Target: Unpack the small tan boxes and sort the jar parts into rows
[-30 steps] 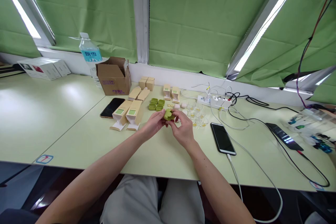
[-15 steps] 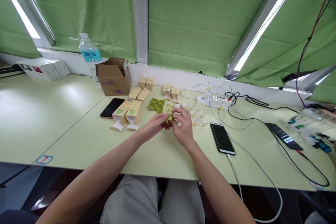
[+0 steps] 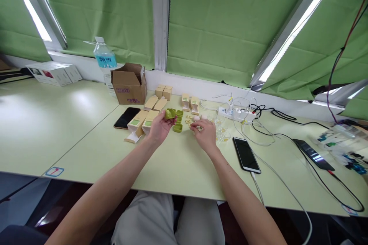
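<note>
My left hand [image 3: 161, 127] is closed round a small green box [image 3: 170, 113], held up with its hollow side tilted toward me. Just right of it, several more green boxes [image 3: 177, 128] sit on the table. My right hand [image 3: 204, 133] is low over the table, thumb and fingertips pinched together beside some small yellow pieces [image 3: 188, 116]; what is between the fingertips is too small to make out. Beyond its knuckles lie pale pink round pieces [image 3: 204, 117] and several clear plastic cups [image 3: 222, 134] with yellow spots, partly hidden by the hand.
Open cream cartons [image 3: 135, 124] lie left of my left hand, by a black phone [image 3: 126, 118]. Behind stand a brown cardboard box [image 3: 129, 88] and a water bottle [image 3: 105, 59]. At right are a charging phone [image 3: 246, 155], a power strip [image 3: 237, 113] and loose cables.
My hands, together on a green piece before, have parted. The left moved left and up with the green box; the right dropped beside the small yellow pieces. The view shifted slightly.
</note>
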A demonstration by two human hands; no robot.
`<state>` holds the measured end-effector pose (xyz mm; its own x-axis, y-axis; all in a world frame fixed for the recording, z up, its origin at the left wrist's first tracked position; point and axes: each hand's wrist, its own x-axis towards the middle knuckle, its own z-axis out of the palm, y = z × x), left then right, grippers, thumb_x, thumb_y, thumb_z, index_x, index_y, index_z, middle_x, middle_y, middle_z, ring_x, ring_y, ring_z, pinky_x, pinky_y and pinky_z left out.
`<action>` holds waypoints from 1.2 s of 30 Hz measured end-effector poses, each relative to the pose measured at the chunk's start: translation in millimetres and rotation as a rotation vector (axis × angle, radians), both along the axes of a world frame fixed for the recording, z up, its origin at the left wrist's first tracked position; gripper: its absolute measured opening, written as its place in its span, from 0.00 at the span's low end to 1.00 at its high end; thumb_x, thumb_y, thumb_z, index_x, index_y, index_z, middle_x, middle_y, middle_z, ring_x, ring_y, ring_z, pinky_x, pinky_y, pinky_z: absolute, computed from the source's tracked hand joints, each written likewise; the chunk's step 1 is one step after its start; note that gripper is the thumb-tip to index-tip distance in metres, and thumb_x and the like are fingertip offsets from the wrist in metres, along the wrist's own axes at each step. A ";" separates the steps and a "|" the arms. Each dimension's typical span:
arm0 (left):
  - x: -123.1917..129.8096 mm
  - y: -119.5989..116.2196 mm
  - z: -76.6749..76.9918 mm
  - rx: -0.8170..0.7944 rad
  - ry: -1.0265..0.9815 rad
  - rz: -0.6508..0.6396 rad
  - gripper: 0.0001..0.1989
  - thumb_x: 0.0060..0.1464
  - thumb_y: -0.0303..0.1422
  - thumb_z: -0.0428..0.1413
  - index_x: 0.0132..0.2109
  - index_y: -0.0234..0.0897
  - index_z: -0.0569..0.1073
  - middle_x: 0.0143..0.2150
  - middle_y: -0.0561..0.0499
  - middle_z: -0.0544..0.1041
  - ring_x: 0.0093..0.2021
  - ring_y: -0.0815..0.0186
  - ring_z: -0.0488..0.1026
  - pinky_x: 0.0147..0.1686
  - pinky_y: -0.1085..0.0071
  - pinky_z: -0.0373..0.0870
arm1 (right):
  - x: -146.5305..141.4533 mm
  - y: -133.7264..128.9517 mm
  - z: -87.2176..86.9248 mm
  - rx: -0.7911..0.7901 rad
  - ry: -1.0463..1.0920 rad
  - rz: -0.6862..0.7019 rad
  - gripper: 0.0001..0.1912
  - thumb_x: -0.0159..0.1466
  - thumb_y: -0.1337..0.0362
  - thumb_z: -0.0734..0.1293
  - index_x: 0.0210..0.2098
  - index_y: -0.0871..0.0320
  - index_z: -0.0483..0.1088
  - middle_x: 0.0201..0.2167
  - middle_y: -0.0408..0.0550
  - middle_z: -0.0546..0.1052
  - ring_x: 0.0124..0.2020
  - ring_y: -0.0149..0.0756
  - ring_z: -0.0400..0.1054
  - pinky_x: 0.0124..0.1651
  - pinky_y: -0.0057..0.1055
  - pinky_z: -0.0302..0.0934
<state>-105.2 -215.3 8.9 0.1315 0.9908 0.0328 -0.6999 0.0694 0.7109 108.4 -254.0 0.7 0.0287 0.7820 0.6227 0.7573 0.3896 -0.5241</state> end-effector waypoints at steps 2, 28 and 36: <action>1.2 -0.6 -1.7 0.009 -0.016 -0.013 0.15 0.67 0.41 0.57 0.51 0.34 0.79 0.43 0.41 0.84 0.39 0.62 0.80 0.43 0.65 0.76 | -4.5 10.8 3.8 -0.054 -0.206 -0.053 0.09 0.64 0.70 0.72 0.32 0.50 0.83 0.36 0.46 0.87 0.44 0.46 0.75 0.55 0.46 0.57; -28.0 0.0 12.2 0.540 1.103 0.433 0.13 0.47 0.32 0.71 0.39 0.42 0.77 0.46 0.45 0.79 0.50 0.50 0.75 0.59 0.52 0.69 | 40.2 -27.2 -12.0 0.304 -0.311 -0.108 0.10 0.68 0.69 0.69 0.32 0.53 0.79 0.32 0.47 0.84 0.40 0.45 0.69 0.46 0.44 0.52; -34.4 10.3 -3.8 0.660 1.480 0.404 0.14 0.40 0.26 0.72 0.22 0.42 0.73 0.45 0.38 0.80 0.67 0.29 0.60 0.67 0.37 0.44 | 42.4 -25.3 -22.0 0.293 -0.252 -0.062 0.10 0.68 0.71 0.69 0.32 0.53 0.78 0.32 0.46 0.83 0.39 0.44 0.70 0.46 0.43 0.54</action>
